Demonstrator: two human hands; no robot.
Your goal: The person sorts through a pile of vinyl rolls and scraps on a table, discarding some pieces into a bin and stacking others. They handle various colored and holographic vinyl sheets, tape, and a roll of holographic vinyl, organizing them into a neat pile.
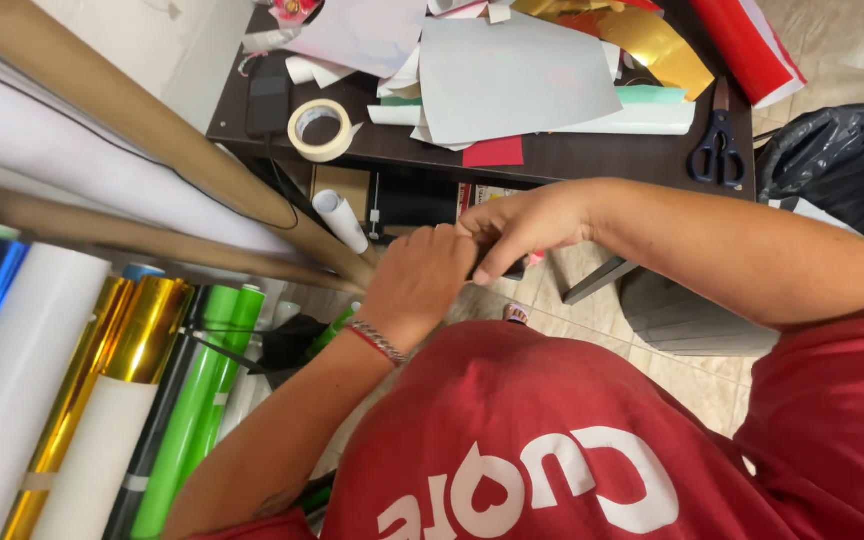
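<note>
Below the dark desk [552,158], the left hand [414,285] & right hand [517,228] meet, fingers curled shut on a small dark thing [514,268], mostly hidden, can't tell what. Scissors [717,140], a tape roll [319,128] & paper sheets [512,75] lie on the desk; gold [142,320] & green [202,390] foil rolls stand at left.

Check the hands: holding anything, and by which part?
Left hand and right hand are pinched together on something small and dark; only a sliver shows under the right fingers, so thing and grip point cannot be told.
</note>
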